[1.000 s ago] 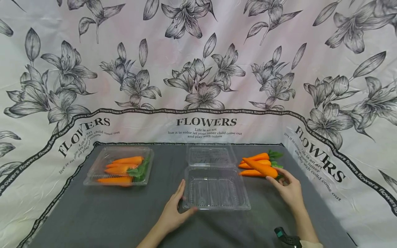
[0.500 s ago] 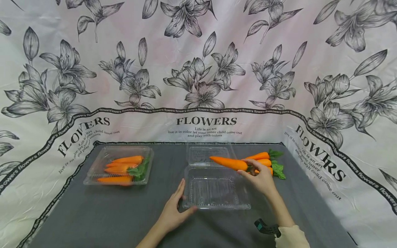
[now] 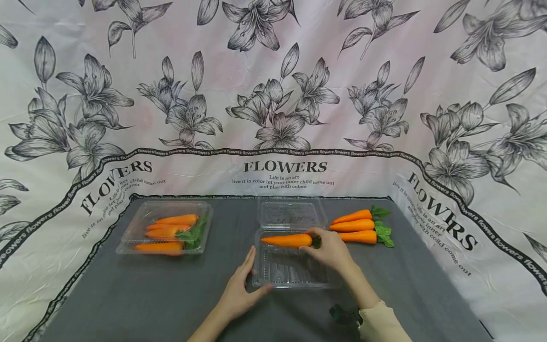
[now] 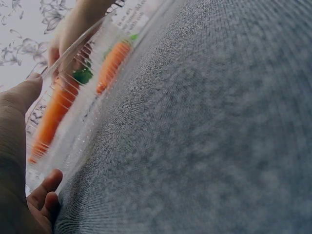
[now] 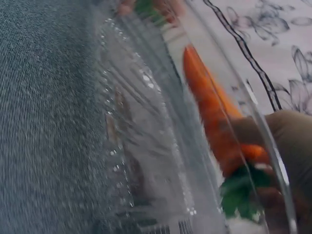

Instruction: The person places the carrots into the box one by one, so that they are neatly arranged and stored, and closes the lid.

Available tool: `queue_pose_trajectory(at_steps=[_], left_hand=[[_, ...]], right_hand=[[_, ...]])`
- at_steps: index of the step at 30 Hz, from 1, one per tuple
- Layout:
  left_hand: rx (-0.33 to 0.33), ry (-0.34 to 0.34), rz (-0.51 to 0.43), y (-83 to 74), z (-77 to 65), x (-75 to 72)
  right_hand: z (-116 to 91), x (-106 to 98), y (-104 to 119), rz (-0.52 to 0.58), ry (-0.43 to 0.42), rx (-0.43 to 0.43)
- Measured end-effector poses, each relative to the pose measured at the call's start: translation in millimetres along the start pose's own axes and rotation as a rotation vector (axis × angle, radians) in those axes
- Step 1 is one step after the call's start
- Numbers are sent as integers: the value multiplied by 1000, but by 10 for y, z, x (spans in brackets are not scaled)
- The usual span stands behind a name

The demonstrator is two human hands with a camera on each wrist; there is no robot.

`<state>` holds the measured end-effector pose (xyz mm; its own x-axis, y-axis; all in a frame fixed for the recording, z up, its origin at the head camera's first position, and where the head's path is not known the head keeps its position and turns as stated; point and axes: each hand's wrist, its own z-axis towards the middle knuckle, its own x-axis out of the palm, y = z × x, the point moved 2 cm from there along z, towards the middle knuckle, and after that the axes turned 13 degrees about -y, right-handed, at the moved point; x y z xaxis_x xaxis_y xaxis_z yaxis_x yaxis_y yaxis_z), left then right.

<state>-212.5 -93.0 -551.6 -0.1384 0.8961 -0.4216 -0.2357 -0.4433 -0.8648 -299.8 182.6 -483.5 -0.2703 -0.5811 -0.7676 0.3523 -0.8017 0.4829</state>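
Observation:
My right hand (image 3: 331,249) pinches a carrot (image 3: 287,241) near its leafy top. The carrot lies level over the back part of a clear plastic clamshell box (image 3: 295,284), its tip pointing left. In the right wrist view the same carrot (image 5: 209,107) shows through the box wall, green leaves by the fingers. My left hand (image 3: 239,290) has its fingers straight and spread along the box's left front corner, thumb at the front rim. The left wrist view shows the left thumb (image 4: 22,97) right at the clear wall. Behind the base, the box's lid (image 3: 290,213) is folded back.
Three more carrots (image 3: 356,225) with green tops lie on the grey table right of the box. At the left stands a closed clear box (image 3: 128,237) with several carrots inside. A flower-printed cloth (image 3: 282,118) hangs behind the table and along its sides.
My right hand lifted the carrot off the pile at the right and carried it left, now over the open box. The left hand has stayed at the box's corner.

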Motion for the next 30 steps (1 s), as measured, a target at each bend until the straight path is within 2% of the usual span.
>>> queue_pose_trajectory(at_steps=[4,12,21,26,30], left_hand=[[5,-3,0,-8,2,-6],[21,-13,12,-22,8,-4],[26,-16,14,-14,9,-6],[19,-15,11,-8,3,-3],[7,-14,7,-10,0,-2]], right_hand=[[33,80,43,-101,63,37],[65,200,80,-226,75,52],[53,165,128,-208,52,87],[66,36,174,-175,39,108],[71,-139,162,-98,-15,118]])
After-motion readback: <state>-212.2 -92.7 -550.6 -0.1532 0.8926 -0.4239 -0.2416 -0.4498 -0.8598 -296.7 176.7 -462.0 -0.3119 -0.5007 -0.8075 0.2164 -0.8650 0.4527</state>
